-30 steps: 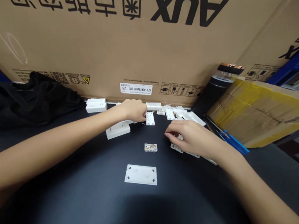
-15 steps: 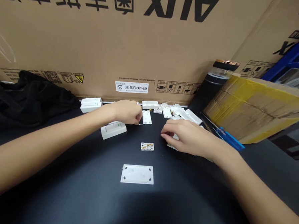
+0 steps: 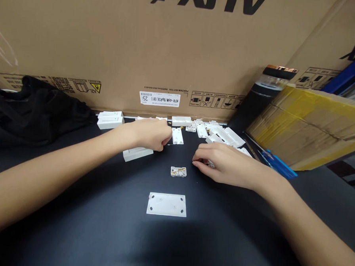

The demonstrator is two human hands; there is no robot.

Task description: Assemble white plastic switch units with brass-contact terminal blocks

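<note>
Just right of the curled left hand (image 3: 155,134) lies a small white plate (image 3: 177,136); hand's grasp unclear.

flat plate (image 3: 167,204): white | small base (image 3: 178,172): white, seemingly brassy inside | tabletop (image 3: 101,232): black | carton (image 3: 125,47): brown, black-lettered

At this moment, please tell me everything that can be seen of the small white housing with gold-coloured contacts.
The small white housing looks like moulded plastic, roughly rectangular, with uneven edges. Its open side faces up, showing gold-coloured metal contacts and dark holes; finer detail is too small to tell. It lies flat on the black tabletop, long side running across the view, beyond the white plate and left of the right hand. Neither hand touches it.
</note>
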